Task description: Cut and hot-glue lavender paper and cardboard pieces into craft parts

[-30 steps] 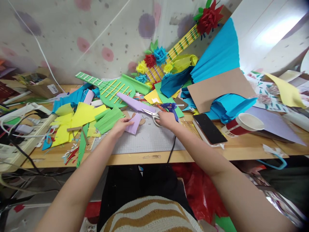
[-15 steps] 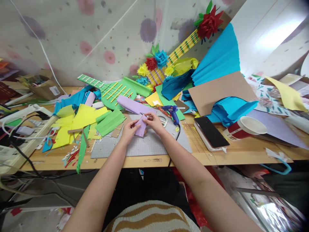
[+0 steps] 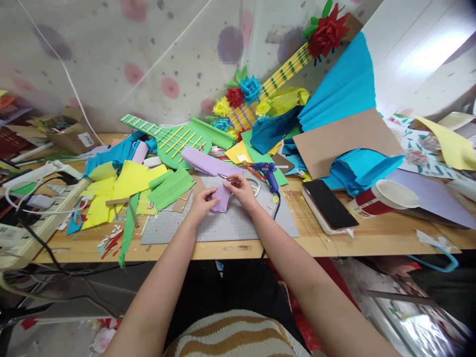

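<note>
Both hands are over the grey cutting mat (image 3: 167, 233), closed on a small piece of purple crepe paper (image 3: 222, 199). My left hand (image 3: 204, 204) pinches its left edge between thumb and fingers. At its upper right corner, my right hand (image 3: 241, 191) grips it the same way. Just behind my fingers lies a larger folded strip of purple crepe paper (image 3: 208, 161). A thin metal tip shows above my right fingers and a white loop beside that hand; what they belong to is partly hidden.
A blue glue gun (image 3: 269, 174) lies right of my hands, its black cord crossing the mat. Further right are a phone (image 3: 330, 203) and a paper cup (image 3: 385, 198). Yellow crepe paper (image 3: 130, 181) and a green paper guitar (image 3: 178, 144) lie left. A power strip (image 3: 55, 213) borders the left.
The purple piece has turned slightly and looks wider and shorter between my fingers. Both hands keep their pinch, my left fingers shifting a little. The whole view has shifted slightly.
</note>
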### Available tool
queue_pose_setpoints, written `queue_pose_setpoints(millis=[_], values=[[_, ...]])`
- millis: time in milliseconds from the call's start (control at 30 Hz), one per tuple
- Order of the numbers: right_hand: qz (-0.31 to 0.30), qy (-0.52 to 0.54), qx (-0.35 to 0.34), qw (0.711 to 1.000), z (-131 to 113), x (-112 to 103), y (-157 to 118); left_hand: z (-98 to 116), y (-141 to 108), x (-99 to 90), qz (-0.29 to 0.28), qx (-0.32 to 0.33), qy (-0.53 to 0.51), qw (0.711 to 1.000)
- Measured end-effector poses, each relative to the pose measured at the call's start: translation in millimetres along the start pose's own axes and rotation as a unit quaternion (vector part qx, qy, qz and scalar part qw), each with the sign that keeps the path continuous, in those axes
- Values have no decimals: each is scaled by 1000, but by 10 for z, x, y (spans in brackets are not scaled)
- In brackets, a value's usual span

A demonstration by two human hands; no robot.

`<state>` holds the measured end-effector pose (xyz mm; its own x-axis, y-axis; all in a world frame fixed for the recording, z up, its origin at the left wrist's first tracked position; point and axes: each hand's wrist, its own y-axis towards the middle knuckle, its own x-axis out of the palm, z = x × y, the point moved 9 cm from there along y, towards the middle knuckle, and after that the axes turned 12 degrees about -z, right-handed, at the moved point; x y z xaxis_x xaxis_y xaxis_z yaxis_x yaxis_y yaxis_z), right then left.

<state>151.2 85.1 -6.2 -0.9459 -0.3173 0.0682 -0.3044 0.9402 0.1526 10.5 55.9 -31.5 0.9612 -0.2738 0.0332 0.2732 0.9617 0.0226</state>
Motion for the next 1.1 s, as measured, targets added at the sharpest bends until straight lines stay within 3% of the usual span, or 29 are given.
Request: queue_pose_setpoints(millis=[133,333,733,933,1100], values=[[3,-2,-10,1000,-5,0,8,78,-4,-27,11,35,-2,999],[60,31,-13,998,24,-127,-15,-19,6,-104,58,20,-47,997],[83,39,0,996,105,-230,-54,4,-43,-196,118,50,-121,984],[80,-79,-24,993,14,-194,-79,150,-84,-238,139,124,-56,981],[72,-164,-27,984,-63,-165,-103,111,-76,-217,125,84,24,988]])
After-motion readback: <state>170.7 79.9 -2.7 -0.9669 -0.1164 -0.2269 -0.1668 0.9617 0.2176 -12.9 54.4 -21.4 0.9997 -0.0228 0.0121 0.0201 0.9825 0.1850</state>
